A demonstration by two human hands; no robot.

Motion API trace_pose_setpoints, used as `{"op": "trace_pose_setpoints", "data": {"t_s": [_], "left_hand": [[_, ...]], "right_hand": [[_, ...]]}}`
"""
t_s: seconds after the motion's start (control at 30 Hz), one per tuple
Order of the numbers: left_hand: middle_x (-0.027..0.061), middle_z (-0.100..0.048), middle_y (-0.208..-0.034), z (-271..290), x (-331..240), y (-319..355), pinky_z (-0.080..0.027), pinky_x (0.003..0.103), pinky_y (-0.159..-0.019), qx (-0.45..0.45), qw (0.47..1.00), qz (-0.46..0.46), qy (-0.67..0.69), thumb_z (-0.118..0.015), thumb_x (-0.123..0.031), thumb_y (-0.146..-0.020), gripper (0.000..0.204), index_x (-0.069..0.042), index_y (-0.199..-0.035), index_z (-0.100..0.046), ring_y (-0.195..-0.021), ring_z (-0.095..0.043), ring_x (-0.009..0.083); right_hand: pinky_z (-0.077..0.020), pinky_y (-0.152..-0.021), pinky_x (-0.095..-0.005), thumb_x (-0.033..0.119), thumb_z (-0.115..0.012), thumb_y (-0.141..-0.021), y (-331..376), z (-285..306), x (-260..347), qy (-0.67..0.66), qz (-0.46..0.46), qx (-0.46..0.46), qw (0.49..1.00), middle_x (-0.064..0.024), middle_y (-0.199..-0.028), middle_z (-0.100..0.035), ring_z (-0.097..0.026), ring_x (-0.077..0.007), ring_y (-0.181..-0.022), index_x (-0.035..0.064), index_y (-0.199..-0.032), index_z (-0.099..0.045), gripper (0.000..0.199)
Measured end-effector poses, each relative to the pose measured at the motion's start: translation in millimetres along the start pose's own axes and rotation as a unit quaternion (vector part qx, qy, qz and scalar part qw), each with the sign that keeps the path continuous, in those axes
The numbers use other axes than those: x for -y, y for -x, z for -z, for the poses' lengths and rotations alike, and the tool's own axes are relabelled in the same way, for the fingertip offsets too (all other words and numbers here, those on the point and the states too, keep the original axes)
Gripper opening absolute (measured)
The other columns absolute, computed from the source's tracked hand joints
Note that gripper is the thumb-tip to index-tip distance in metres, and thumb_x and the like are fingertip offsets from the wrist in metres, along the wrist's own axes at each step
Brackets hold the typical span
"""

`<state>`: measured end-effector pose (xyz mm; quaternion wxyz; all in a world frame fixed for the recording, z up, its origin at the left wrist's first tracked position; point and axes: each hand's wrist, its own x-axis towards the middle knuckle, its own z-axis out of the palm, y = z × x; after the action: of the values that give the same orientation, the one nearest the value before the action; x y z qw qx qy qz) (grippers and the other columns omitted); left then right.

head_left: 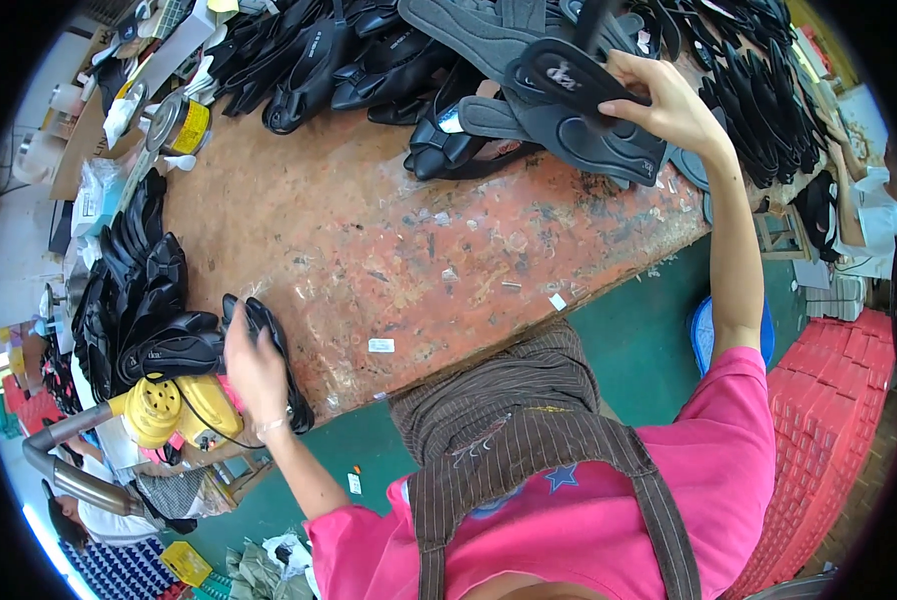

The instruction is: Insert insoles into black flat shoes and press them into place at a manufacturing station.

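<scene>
Right hand (664, 105): upper right of the frame, arm stretched out, fingers closed on a dark insole (569, 75) lifted off the heap, held flat with its lining up
Insole heap (579, 140): just below that hand, grey soles overlapping loosely
Left hand (254, 365): lower left, clasped over a black shoe (269, 340) at the bench edge, pressing it down
Shoe row (139, 290): left of it, black shoes stacked on edge, seemingly to save room
Workbench (399, 250): worn orange top, centre, scraps scattered
Yellow tool (164, 410): below the row
</scene>
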<state>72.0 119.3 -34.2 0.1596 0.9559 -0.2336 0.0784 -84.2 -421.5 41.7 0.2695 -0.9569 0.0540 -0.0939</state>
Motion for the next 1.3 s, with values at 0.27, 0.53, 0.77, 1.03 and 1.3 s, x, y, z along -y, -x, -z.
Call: {"op": "trace_pose_setpoints", "data": {"t_s": [0.27,0.53,0.77,1.03,1.3], "left_hand": [[0.0174,-0.06,-0.131,-111,-200,-143,-0.043,0.042,-0.107,0.046,0.913,-0.371,0.161,-0.064,-0.023,-0.091,0.035,-0.003,-0.119,-0.065,-0.133,-0.049,0.0311],[0.0114,-0.06,-0.081,-104,-189,-118,-0.037,0.051,-0.109,0.064,0.895,-0.396,0.196,-0.076,-0.032,-0.08,0.033,-0.003,-0.074,-0.061,-0.087,-0.06,0.0306],[0.0069,-0.059,-0.072,-35,-125,40,-0.04,0.042,-0.086,0.0,0.984,-0.162,0.078,-0.077,-0.021,-0.079,0.021,-0.008,-0.072,-0.062,-0.074,-0.055,0.0262],[0.0119,-0.059,-0.13,-53,-141,67,-0.043,0.034,-0.101,0.211,0.602,0.094,0.765,-0.06,-0.023,-0.098,0.046,0.003,-0.135,-0.052,-0.118,-0.055,0.0214],[0.0072,-0.067,-0.119,-66,-156,3,-0.049,0.026,-0.093,0.15,0.429,0.163,0.875,-0.063,-0.012,-0.097,0.034,0.003,-0.128,-0.058,-0.107,-0.062,0.0124]], "right_hand": [[-0.0473,-0.095,-0.0373,0.014,-0.069,-0.087,-9,-59,10,-0.05,-0.129,0.036,0.99,-0.0198,-0.109,-0.068,-0.064,-0.0276,-0.107,-0.0059,-0.124,-0.057,0.043],[-0.0427,-0.096,-0.0295,0.013,-0.064,-0.09,16,-85,-11,-0.386,-0.144,0.117,0.904,-0.0054,-0.111,-0.067,-0.057,-0.0132,-0.102,-0.0025,-0.125,-0.06,0.038],[-0.0439,-0.096,-0.0294,0.01,-0.067,-0.092,32,-81,31,-0.49,-0.084,0.25,0.831,-0.0045,-0.114,-0.064,-0.054,-0.0121,-0.107,-0.0057,-0.125,-0.059,0.038],[-0.0486,-0.09,-0.0289,0.002,-0.068,-0.087,21,-153,114,-0.581,0.019,0.399,0.709,-0.0077,-0.113,-0.068,-0.061,-0.0135,-0.101,-0.0074,-0.12,-0.063,0.035],[-0.0412,-0.051,-0.029,0.013,-0.067,-0.078,89,-102,38,-0.77,-0.113,-0.013,0.628,-0.0024,-0.08,-0.048,-0.049,-0.0144,-0.063,0.0007,-0.111,-0.046,0.041]]}}
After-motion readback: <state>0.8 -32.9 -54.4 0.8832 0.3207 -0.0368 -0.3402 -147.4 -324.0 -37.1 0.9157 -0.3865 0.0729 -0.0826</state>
